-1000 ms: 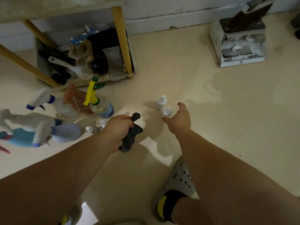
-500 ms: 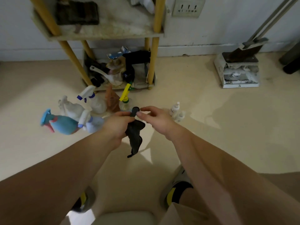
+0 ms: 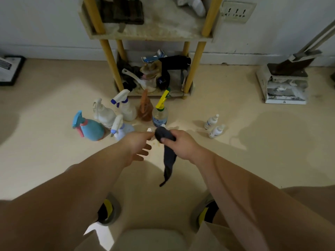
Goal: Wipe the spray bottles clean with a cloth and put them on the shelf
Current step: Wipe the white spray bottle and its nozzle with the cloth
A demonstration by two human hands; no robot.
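Note:
My right hand (image 3: 178, 144) grips a dark cloth (image 3: 167, 156) that hangs down toward the floor. My left hand (image 3: 138, 145) is beside it with loose fingers, its fingertips near the cloth's top and holding nothing. Several spray bottles stand on the floor ahead: a blue round one (image 3: 88, 127), a white one (image 3: 103, 113), a white one with a blue nozzle (image 3: 126, 107), an orange one (image 3: 145, 109), a clear one with a yellow trigger (image 3: 160, 113) and a pale small one (image 3: 119, 128). Two small white bottles (image 3: 213, 126) stand to the right. The yellow-legged shelf (image 3: 150, 32) rises behind.
The shelf's bottom level holds a cluttered pile with a white ladle and dark items (image 3: 154, 75). A dustpan with a broom (image 3: 284, 82) stands at the right wall. A dark frame (image 3: 9, 69) lies at the far left. My two shod feet are below.
The cloth has passed from my left hand to my right hand. My left hand has let go and opened. The view has tilted up, showing more of the shelf.

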